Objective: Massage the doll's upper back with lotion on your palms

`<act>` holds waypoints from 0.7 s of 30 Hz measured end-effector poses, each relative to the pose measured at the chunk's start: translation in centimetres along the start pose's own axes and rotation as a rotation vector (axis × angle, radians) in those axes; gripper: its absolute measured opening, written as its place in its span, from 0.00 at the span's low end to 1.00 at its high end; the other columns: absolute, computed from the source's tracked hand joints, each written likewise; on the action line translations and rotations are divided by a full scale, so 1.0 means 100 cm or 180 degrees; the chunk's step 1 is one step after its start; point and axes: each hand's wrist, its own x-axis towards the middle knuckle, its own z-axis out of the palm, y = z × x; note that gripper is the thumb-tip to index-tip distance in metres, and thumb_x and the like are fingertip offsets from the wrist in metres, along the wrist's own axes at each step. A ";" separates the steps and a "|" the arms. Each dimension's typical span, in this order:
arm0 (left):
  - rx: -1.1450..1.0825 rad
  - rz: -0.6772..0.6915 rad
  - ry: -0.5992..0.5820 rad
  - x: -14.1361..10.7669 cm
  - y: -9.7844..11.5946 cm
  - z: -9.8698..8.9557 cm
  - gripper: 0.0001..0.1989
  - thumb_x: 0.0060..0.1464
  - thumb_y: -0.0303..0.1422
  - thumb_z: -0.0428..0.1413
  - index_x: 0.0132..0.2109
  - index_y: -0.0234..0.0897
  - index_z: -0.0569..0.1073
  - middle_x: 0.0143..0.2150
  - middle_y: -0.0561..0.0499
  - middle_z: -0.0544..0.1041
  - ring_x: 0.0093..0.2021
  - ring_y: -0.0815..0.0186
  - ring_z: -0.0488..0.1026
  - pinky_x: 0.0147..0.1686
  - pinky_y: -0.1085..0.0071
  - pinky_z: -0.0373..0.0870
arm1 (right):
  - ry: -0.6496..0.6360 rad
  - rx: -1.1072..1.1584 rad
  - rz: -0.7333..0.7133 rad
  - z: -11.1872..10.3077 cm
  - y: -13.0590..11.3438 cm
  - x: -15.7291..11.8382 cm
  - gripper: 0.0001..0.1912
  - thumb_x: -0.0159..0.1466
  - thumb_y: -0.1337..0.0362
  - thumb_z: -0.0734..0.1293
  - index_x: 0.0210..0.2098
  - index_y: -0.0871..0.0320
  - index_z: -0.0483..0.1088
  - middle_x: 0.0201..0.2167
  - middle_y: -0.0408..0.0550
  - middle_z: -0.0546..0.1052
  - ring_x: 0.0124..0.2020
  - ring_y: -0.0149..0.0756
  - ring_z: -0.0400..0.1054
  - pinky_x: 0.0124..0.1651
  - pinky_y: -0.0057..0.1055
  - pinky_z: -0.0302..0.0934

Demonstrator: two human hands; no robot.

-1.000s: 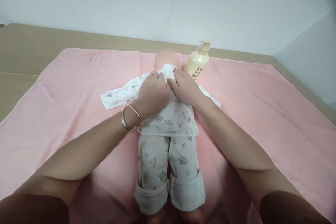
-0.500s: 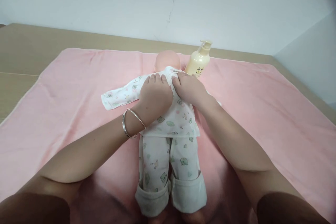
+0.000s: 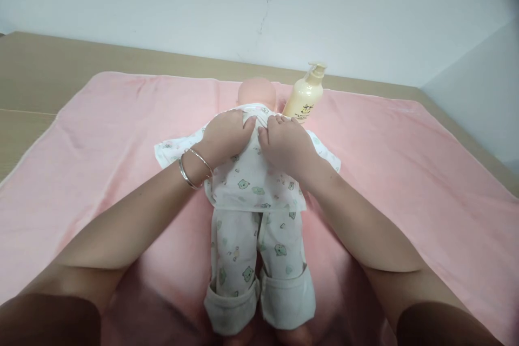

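A doll (image 3: 256, 92) lies on a pink blanket, its bald head at the far end. It wears a white printed shirt (image 3: 255, 184) and matching trousers (image 3: 237, 248) with thick turned-up cuffs. My left hand (image 3: 227, 134), below two silver bangles, is on the upper left of the shirt, its fingers closed on the cloth and its thumb near the middle. My right hand (image 3: 288, 145) is closed on the cloth at the upper right, with curled fingers. Between the two thumbs the fabric is creased. The shirt's sleeves spread out to both sides.
A pale yellow pump bottle (image 3: 305, 94) is just right of the doll's head, on the pink blanket (image 3: 405, 173). The wooden surface (image 3: 52, 70) shows beyond the blanket's edges. A white wall (image 3: 162, 5) with a crack rises behind.
My left hand has moved left and turned, so its thumb now shows. My right hand's fingers have curled more. The right sleeve is more visible, and the shirt's collar area has shifted.
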 end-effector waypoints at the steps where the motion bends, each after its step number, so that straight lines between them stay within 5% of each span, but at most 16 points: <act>1: 0.0082 0.0053 0.0088 -0.003 0.001 0.002 0.23 0.67 0.40 0.39 0.41 0.32 0.76 0.40 0.38 0.80 0.42 0.53 0.77 0.43 0.59 0.72 | -0.0060 0.0136 0.0018 -0.001 0.003 0.004 0.25 0.76 0.62 0.50 0.53 0.72 0.71 0.54 0.68 0.78 0.59 0.55 0.71 0.64 0.47 0.59; 8: 0.0451 0.0562 0.0557 -0.027 0.011 0.012 0.16 0.65 0.31 0.43 0.42 0.31 0.75 0.44 0.36 0.78 0.49 0.52 0.76 0.51 0.57 0.72 | -0.0200 0.0594 0.0244 0.005 0.020 0.025 0.25 0.75 0.58 0.51 0.53 0.69 0.71 0.55 0.67 0.77 0.57 0.55 0.71 0.60 0.47 0.62; 15: -0.0480 -0.0051 0.0090 -0.001 0.003 0.001 0.12 0.62 0.34 0.45 0.35 0.37 0.70 0.35 0.46 0.76 0.34 0.62 0.69 0.37 0.65 0.65 | 0.0259 -0.0162 0.0127 0.010 0.002 0.005 0.27 0.76 0.60 0.49 0.52 0.72 0.72 0.51 0.69 0.79 0.56 0.56 0.72 0.62 0.48 0.61; 21: -0.0884 -0.0204 0.0527 0.004 0.000 0.015 0.12 0.60 0.34 0.45 0.30 0.39 0.67 0.32 0.48 0.75 0.33 0.63 0.66 0.36 0.65 0.62 | 0.0325 0.0226 -0.0046 0.012 0.001 0.006 0.23 0.72 0.67 0.51 0.50 0.67 0.74 0.50 0.64 0.79 0.55 0.52 0.73 0.58 0.43 0.65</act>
